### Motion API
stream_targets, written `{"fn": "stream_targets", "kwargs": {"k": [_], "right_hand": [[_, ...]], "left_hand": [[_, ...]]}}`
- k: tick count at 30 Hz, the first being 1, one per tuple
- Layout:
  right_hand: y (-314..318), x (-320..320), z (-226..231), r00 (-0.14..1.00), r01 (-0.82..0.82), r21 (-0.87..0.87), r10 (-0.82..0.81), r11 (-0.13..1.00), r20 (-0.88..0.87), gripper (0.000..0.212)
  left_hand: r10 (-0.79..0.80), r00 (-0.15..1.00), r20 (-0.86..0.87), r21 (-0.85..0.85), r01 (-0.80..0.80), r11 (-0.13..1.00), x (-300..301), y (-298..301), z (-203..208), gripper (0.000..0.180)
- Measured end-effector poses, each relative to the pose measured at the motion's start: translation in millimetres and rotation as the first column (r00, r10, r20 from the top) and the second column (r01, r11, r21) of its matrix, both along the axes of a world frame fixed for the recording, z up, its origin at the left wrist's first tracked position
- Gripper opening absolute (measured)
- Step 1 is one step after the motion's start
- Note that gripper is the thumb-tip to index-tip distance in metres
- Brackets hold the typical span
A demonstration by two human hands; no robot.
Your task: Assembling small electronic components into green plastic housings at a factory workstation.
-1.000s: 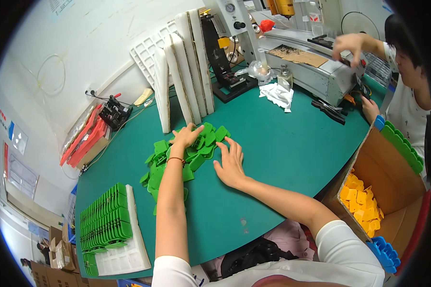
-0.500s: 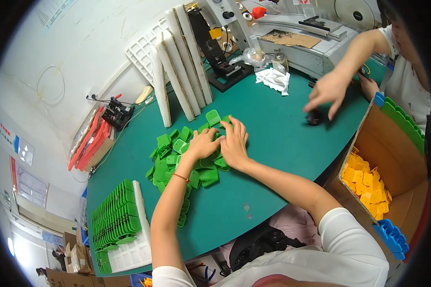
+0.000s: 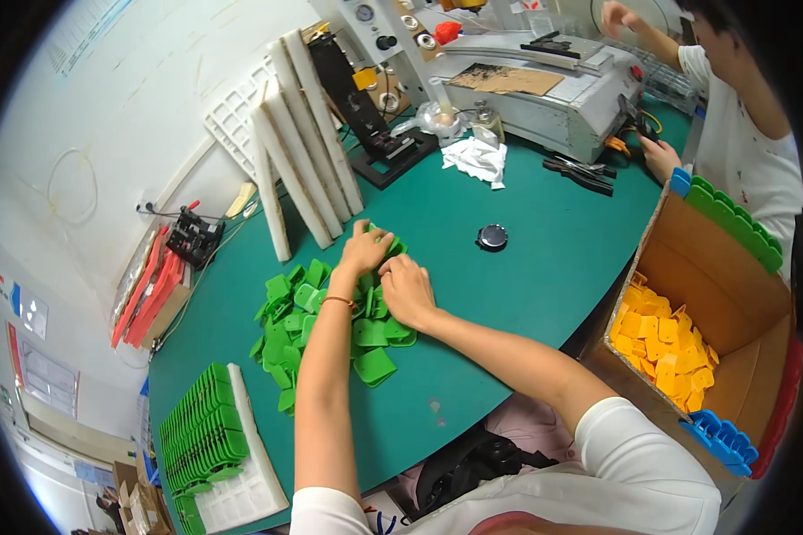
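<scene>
A loose heap of small flat green plastic pieces (image 3: 285, 339) with rounded corners lies on the green table. At its far end my left hand (image 3: 366, 250) has its fingers bent over a few of the green pieces. Close beside it, at the heap's right edge, my right hand (image 3: 407, 292) is closed, fingers curled in toward the pile; what is under them is hidden. To the near left, a white rack (image 3: 250, 499) holds neat rows of upright green pieces (image 3: 201, 432).
White foam-like panels (image 3: 303, 152) lean behind the heap. A round black watch-like object (image 3: 491, 237) lies right of my hands. A cardboard box (image 3: 713, 259) of yellow pieces (image 3: 664, 343) stands at the right. Beyond it, a co-worker holds a dark tool (image 3: 638, 120) near black strips (image 3: 580, 174).
My view has shifted slightly. My right hand has drawn back nearer and curled, while my left reaches over the far pieces. The co-worker's hand has left the round black object and risen.
</scene>
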State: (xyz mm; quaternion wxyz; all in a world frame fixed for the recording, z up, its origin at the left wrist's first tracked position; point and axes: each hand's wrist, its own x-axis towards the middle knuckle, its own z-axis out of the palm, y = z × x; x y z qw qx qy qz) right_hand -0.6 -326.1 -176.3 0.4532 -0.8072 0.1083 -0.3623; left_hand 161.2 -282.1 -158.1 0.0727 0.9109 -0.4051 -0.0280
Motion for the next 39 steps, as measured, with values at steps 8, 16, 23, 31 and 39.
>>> {"fn": "stream_targets", "kwargs": {"k": [8, 16, 23, 31, 39], "right_hand": [[-8.5, -21.3, 37.6, 0.846, 0.066, 0.084, -0.100, 0.994, 0.524, 0.015], [-16.5, -31.9, 56.6, 0.699, 0.063, 0.202, -0.188, 0.977, 0.691, 0.024], [-21.9, -31.0, 58.9, 0.712, 0.037, 0.260, -0.208, 0.965, 0.671, 0.024], [-16.1, -33.6, 59.3, 0.659, 0.008, 0.163, -0.127, 0.987, 0.741, 0.025], [-13.4, -36.2, 55.2, 0.819, -0.097, 0.261, -0.072, 0.961, 0.570, 0.025]], "left_hand": [[-0.086, 0.992, -0.093, 0.209, 0.104, 0.972, -53.8, -46.0, 49.8, 0.037], [-0.563, 0.787, -0.254, -0.339, 0.473, 0.813, -109.5, -107.8, 19.4, 0.086], [-0.514, 0.795, -0.321, -0.390, 0.383, 0.837, -114.1, -106.1, 5.4, 0.073], [-0.501, 0.806, 0.315, -0.451, 0.592, 0.668, -135.0, -39.9, 28.9, 0.055], [-0.155, 0.987, 0.035, -0.654, 0.140, 0.743, -156.7, 66.6, 69.4, 0.045]]}}
